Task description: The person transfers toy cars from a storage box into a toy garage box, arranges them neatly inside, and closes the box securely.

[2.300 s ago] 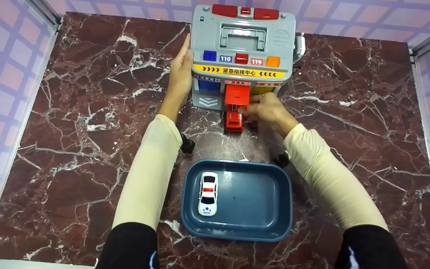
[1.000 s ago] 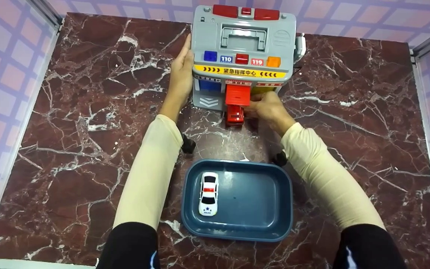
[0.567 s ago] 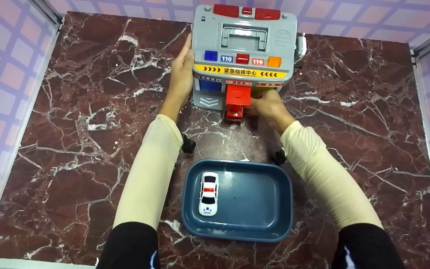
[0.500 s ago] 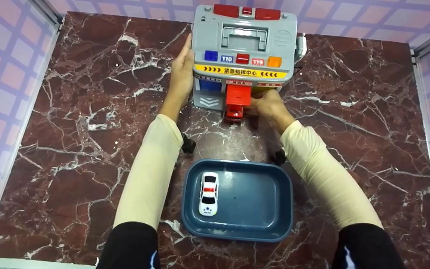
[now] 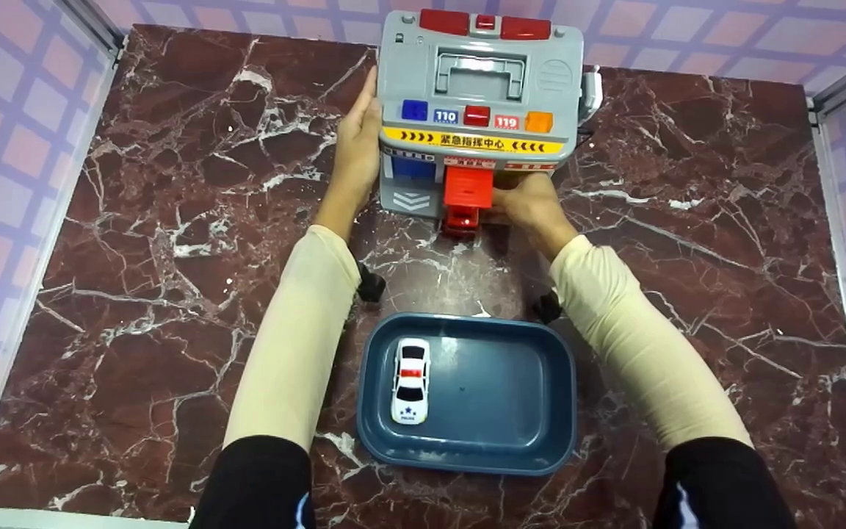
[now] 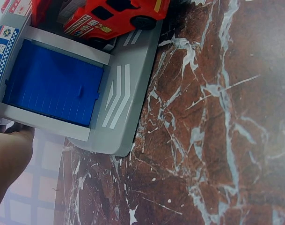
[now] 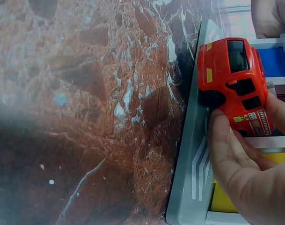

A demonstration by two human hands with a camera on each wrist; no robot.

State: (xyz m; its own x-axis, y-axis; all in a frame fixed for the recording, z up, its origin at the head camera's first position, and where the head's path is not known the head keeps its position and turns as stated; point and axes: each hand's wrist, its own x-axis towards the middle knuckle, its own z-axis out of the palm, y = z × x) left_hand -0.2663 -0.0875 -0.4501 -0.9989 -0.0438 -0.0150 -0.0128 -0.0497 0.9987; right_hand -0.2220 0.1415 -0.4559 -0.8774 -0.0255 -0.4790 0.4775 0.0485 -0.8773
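A grey toy emergency station (image 5: 408,73) with a carry handle and coloured buttons stands at the back of the table. My left hand (image 5: 359,147) lies along its left wall with straight fingers, beside the blue garage door (image 6: 53,79). Below the raised red door (image 5: 468,187) of the middle bay, the front of a red toy fire truck (image 5: 461,220) juts out; its rear is hidden. My right hand (image 5: 533,206) grips this truck from the right side. In the right wrist view, fingertips press by its front wheel while another digit touches farther back. A yellow door (image 7: 224,199) lies behind this hand.
Nearer the body sits a dark blue plastic tray (image 5: 559,397) with a white toy police car (image 5: 410,400) in its left part. Red-brown marbled tabletop (image 5: 173,330) surrounds everything, and checked panels (image 5: 12,147) stand around the back and sides.
The fire truck has slid backward, deeper under the red door of the middle bay, with my right hand moving along. My left hand stays at the station's left wall.
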